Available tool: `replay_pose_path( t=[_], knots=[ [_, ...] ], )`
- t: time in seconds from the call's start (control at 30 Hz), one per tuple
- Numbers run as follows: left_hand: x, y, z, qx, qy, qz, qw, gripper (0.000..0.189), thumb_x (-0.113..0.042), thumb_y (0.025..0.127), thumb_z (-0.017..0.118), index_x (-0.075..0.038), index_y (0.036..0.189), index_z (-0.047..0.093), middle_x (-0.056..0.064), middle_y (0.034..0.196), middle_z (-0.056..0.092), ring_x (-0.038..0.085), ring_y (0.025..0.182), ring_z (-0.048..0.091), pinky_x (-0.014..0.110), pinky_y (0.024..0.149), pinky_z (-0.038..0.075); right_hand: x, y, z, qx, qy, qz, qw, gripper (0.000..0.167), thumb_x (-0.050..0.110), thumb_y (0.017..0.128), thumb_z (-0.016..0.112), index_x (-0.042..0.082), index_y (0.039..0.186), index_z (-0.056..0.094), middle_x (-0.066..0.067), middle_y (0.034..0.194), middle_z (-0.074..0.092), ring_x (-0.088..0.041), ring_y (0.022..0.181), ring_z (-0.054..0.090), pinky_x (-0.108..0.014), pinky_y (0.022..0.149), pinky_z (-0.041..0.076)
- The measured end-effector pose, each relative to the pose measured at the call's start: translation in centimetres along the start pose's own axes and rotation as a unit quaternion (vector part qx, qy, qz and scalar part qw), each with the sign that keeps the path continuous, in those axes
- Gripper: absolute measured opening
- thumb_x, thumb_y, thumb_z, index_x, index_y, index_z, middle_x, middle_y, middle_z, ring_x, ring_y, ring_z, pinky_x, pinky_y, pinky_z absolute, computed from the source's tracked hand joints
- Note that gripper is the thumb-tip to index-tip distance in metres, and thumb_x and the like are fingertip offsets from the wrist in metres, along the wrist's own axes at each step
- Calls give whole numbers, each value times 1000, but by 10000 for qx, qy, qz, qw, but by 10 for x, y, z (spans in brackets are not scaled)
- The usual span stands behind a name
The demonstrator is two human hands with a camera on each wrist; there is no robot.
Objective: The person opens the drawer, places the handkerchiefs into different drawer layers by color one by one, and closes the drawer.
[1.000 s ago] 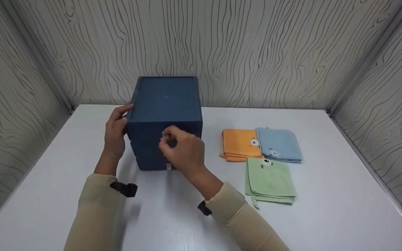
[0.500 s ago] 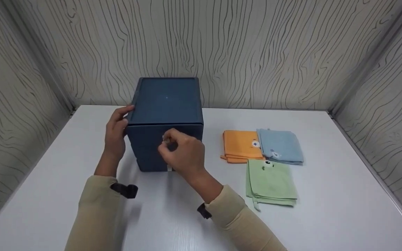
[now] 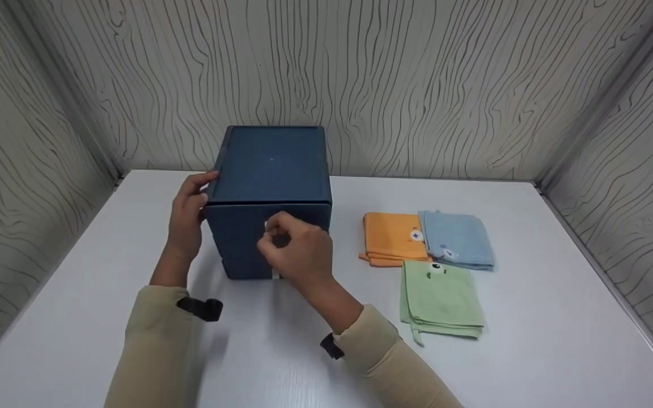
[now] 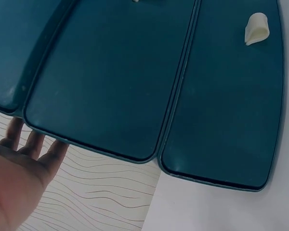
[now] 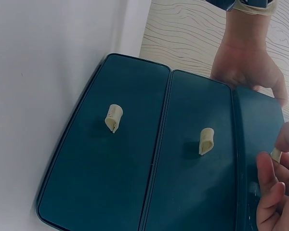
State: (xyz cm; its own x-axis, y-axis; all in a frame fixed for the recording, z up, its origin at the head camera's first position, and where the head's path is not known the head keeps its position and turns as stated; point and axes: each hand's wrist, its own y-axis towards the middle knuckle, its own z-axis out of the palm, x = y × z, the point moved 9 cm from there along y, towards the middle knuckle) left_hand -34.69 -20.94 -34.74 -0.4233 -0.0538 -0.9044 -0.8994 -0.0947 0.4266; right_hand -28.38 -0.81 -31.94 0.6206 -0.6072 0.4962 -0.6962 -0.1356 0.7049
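Observation:
A dark blue three-drawer storage box (image 3: 272, 164) stands on the table, drawer fronts facing me. My right hand (image 3: 304, 249) pinches the pale pull tab (image 5: 276, 155) of the top drawer (image 5: 257, 115) between thumb and index finger. That drawer front stands slightly proud, with a thin dark gap under the top panel's edge. The lower fronts each carry a cream loop tab, the middle tab (image 5: 206, 141) and the bottom tab (image 5: 114, 118). My left hand (image 3: 185, 221) rests against the box's left side near its upper front corner, fingers along the side. The drawers' insides are hidden.
To the right of the box lie three folded cloths: an orange cloth (image 3: 391, 235), a light blue cloth (image 3: 458, 238) and a green cloth (image 3: 442, 300) nearer me. Wood-grain panels (image 3: 417, 85) enclose the white table (image 3: 542, 294) at the back and sides.
The top drawer front has come slightly toward me, and a gap has appeared along its upper edge. My right hand has moved slightly with it; my left hand stays on the box.

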Motion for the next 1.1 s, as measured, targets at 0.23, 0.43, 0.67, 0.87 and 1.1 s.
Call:
replay_pose_path(
  t=[0.23, 0.43, 0.67, 0.87, 1.1],
  knots=[
    [-1, 0, 0, 6, 1, 69, 10000, 45, -13, 91, 33, -4, 130, 54, 4, 135, 49, 14, 97, 56, 25, 78, 47, -2, -1, 0, 3, 65, 86, 9999, 4, 16, 79, 68, 18, 82, 68, 9, 72, 69, -1, 61, 59, -17, 55, 46],
    [-1, -1, -1, -47, 32, -40, 10000, 46, -13, 91, 33, -5, 130, 54, 0, 134, 49, 17, 107, 55, 26, 81, 46, 0, -2, -1, -43, 67, 46, 10000, 6, 23, 83, 67, 18, 87, 67, 9, 75, 69, 0, 61, 59, -16, 55, 45],
    [-3, 0, 0, -23, 46, 37, 10000, 45, -14, 92, 33, -5, 131, 54, -2, 130, 51, 15, 101, 56, 26, 80, 46, 1, 1, -1, -45, -173, -73, 9998, 12, 29, 83, 71, 18, 85, 68, 8, 75, 70, -1, 59, 59, -16, 54, 45],
    [-2, 0, 0, -4, 11, 68, 10000, 46, -13, 91, 32, -5, 131, 54, 0, 130, 52, 14, 96, 57, 26, 78, 47, 0, 1, 1, 70, -150, 9, 9999, 12, 21, 83, 68, 18, 74, 62, 7, 72, 69, -1, 59, 58, -15, 53, 43],
    [-3, 1, 0, -4, -28, 110, 9999, 46, -12, 91, 31, -4, 131, 54, 1, 129, 52, 12, 92, 56, 24, 75, 46, 3, -3, -2, -7, -59, -1, 10000, 14, 18, 82, 68, 18, 71, 61, 8, 68, 66, 0, 57, 56, -15, 52, 41]
  ],
)
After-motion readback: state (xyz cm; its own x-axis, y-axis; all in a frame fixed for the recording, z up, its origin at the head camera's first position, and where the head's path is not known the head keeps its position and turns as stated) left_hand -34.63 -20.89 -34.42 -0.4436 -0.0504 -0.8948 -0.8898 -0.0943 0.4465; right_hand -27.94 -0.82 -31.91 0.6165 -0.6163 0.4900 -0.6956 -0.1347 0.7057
